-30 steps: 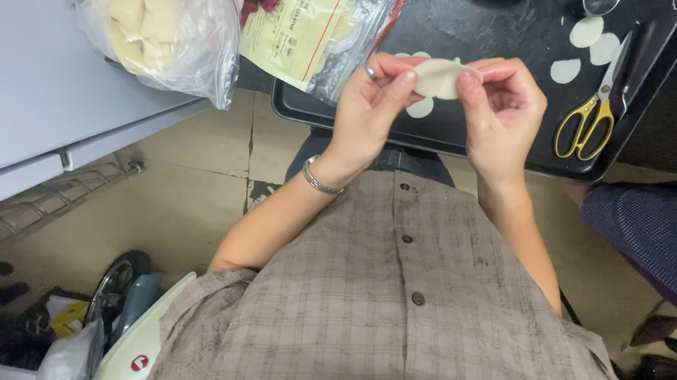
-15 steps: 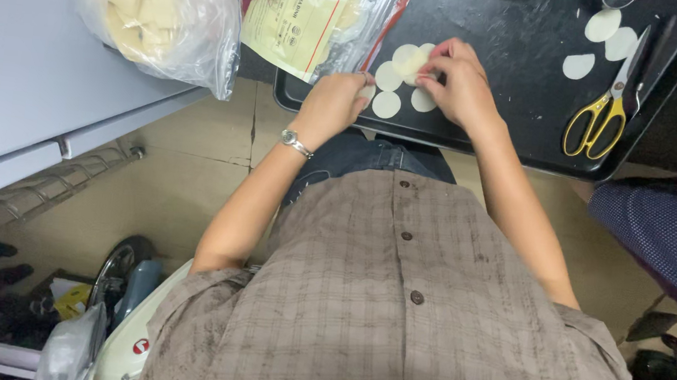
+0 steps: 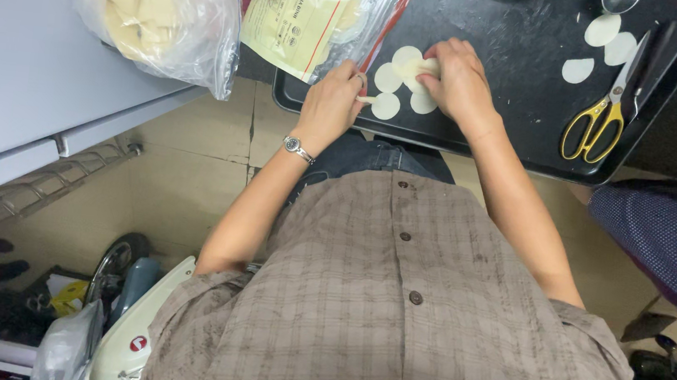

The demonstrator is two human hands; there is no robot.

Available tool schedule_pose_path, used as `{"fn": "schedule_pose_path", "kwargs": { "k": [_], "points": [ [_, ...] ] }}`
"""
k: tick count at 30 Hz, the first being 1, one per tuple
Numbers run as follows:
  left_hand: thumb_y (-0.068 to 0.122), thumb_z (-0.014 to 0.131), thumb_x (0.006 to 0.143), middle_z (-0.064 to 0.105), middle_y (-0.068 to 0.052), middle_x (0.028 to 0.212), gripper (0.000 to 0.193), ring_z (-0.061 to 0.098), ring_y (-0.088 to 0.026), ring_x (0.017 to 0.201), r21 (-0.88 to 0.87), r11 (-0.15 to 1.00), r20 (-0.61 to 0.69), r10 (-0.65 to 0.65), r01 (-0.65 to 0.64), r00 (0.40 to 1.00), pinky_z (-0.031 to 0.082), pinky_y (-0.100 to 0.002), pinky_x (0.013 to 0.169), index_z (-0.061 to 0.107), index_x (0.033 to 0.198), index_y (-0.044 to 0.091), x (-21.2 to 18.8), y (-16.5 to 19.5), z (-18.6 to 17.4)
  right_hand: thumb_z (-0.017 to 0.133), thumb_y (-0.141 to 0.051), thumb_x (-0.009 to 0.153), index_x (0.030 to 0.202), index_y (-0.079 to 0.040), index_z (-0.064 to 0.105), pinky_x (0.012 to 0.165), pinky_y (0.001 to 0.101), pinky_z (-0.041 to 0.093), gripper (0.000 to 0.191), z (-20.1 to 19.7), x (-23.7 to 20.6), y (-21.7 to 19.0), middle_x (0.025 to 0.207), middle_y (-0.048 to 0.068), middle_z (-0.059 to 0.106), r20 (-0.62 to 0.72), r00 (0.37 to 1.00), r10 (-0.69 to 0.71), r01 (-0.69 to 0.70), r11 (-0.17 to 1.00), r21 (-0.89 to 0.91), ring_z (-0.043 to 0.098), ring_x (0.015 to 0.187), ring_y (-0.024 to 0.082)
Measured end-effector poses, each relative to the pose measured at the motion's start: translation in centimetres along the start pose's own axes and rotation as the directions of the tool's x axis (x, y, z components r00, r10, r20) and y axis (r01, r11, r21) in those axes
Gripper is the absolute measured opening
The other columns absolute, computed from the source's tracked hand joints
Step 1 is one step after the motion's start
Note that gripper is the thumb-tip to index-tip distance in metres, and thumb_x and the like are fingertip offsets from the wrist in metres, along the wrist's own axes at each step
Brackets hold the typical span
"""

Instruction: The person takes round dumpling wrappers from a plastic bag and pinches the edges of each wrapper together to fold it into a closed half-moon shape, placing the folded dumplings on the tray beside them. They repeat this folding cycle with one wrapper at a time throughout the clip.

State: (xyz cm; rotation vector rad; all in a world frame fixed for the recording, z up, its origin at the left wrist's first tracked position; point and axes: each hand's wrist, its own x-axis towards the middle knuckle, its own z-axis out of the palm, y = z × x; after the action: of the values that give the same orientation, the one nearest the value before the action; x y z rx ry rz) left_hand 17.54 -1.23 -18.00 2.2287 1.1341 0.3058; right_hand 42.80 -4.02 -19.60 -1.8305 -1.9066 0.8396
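Note:
A black tray lies in front of me with several thin white round discs near its front edge. My right hand is down on the tray, its fingers pinched on a folded white disc above the flat ones. My left hand, with a wristwatch on the wrist, rests at the tray's near left corner. A small white piece sticks out from its curled fingers, next to a flat disc.
Yellow-handled scissors and more white discs lie on the tray's right side. A clear bag of pale pieces and a labelled plastic packet sit at the left. Another person's blue sleeve is at the right.
Both hands held a folded disc up between them, then dropped to the tray. The right hand now pinches a folded disc over the flat ones.

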Motion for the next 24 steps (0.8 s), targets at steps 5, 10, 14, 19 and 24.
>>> {"fn": "schedule_pose_path", "kwargs": {
  "k": [5,10,14,19,24],
  "points": [
    [0.019,0.084,0.083,0.071,-0.011,0.090,0.029,0.069,-0.034,0.089,-0.240,0.938,0.290,-0.176,0.249,0.941,0.053,-0.047,0.075,0.063,0.099,0.007,1.1,1.1,0.2,0.084,-0.011,0.077,0.105,-0.001,0.065,0.091,0.0447,0.047,0.036,-0.2,-0.2,-0.6,0.105,0.017,0.063,-0.020,1.000,-0.012,0.014,0.998,0.065,0.059,0.106,0.038],
    [0.013,0.083,0.075,0.068,-0.016,0.088,0.058,0.066,-0.040,0.088,-0.131,0.982,0.138,-0.121,0.139,0.983,0.052,-0.050,0.072,0.055,0.125,0.003,2.0,1.9,1.3,0.080,-0.010,0.083,0.103,-0.001,0.068,0.090,0.0458,0.049,0.025,0.1,-0.2,-1.0,0.102,0.016,0.067,0.037,0.999,0.031,-0.033,0.998,0.055,0.062,0.103,0.038],
    [0.013,0.085,0.070,0.062,-0.017,0.101,0.043,0.065,-0.037,0.088,-0.057,0.993,0.095,-0.095,0.101,0.991,0.053,-0.048,0.070,0.060,0.103,0.005,2.2,1.6,1.9,0.076,-0.013,0.093,0.099,-0.002,0.071,0.085,0.0449,0.052,0.014,-0.9,-0.5,-0.7,0.099,0.017,0.069,-0.034,0.998,0.059,-0.057,0.996,0.063,0.066,0.097,0.038],
    [0.005,0.079,0.073,0.063,-0.012,0.096,0.031,0.066,-0.035,0.093,-0.070,0.997,0.079,0.016,-0.010,0.997,0.053,-0.047,0.075,0.060,0.098,0.007,1.9,0.8,2.6,0.075,-0.016,0.093,0.105,-0.002,0.072,0.079,0.0430,0.052,0.018,-4.1,-1.8,-0.4,0.095,0.016,0.070,0.129,0.988,0.089,-0.109,0.982,0.154,0.068,0.087,0.036],
    [0.007,0.079,0.076,0.064,-0.012,0.092,0.036,0.065,-0.035,0.091,-0.106,0.994,0.136,-0.018,0.032,0.991,0.051,-0.048,0.074,0.061,0.107,0.004,1.6,0.4,3.1,0.081,-0.007,0.074,0.090,-0.001,0.071,0.081,0.0424,0.051,0.019,-2.9,-3.7,-1.7,0.097,0.017,0.065,0.121,0.987,-0.110,0.093,0.985,0.142,0.063,0.094,0.038]
  ]
}}
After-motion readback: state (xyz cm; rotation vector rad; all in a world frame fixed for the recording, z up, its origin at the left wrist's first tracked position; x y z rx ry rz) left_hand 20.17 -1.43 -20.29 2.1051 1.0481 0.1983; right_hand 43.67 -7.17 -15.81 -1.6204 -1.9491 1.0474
